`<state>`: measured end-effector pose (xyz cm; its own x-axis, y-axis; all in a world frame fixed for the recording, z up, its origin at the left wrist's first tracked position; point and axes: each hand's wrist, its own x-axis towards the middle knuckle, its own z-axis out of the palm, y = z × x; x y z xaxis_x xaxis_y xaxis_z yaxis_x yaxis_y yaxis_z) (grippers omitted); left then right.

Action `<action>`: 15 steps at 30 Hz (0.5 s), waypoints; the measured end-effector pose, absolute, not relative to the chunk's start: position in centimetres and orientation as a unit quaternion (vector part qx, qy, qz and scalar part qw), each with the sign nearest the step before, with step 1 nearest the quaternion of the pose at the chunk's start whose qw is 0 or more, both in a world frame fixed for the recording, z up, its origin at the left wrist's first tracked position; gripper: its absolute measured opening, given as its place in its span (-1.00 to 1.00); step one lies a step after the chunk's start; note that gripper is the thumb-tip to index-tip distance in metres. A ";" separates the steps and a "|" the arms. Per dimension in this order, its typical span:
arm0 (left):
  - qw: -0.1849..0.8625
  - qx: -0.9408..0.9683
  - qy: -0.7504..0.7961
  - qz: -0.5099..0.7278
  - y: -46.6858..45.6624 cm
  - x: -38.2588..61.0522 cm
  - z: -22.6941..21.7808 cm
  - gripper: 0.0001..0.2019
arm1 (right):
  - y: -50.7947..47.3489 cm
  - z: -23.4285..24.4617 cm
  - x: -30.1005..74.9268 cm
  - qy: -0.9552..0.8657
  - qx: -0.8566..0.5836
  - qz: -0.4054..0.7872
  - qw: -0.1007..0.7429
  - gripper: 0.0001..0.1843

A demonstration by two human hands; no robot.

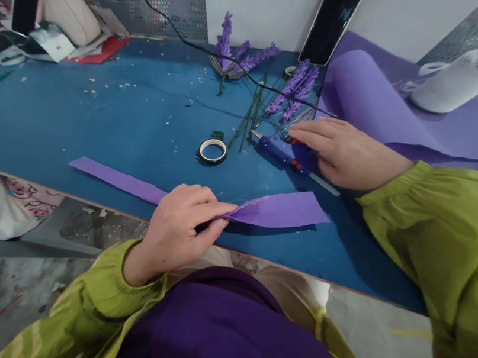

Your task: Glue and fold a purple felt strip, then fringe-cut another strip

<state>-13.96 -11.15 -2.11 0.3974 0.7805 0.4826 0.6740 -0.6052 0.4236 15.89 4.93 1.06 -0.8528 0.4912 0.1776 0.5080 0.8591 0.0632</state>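
One long, narrow strip of purple paper-like material (283, 211), near the front edge of the blue tabletop (139, 128) and at six o'clock from a round, dark green tape roll with white core (211, 162), was pinched at its gathered middle by the left hand (182, 224). One blue plastic glue gun with red parts (277, 149), at three o'clock from the roll, lay partly beneath the right hand (350, 154), whose grip could not be told; blue surface separated roll from strip and stretched widest toward nine o'clock.

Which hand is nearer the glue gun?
Right. The right hand is at the glue gun, partly covering it; the left hand is apart, to its left, pinching the purple strip.
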 end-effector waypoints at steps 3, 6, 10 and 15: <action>0.079 0.834 0.432 0.335 -11.2 -13.9 -1.9 -0.81 | 2.3 2.4 16.1 -0.942 -0.304 -0.049 0.135 -0.49; 0.082 0.840 0.416 0.339 -11.2 -13.9 -1.6 -0.82 | -2.1 3.7 15.4 -0.932 -0.315 -0.001 0.180 -0.36; 0.073 0.849 0.395 0.342 -11.3 -13.8 -1.2 -0.82 | -6.9 2.7 13.5 -0.944 -0.288 0.010 0.159 -0.04; 0.050 0.855 0.392 0.336 -11.5 -13.4 -1.3 -0.83 | -8.9 0.5 12.9 -0.902 -0.365 0.036 0.227 -0.57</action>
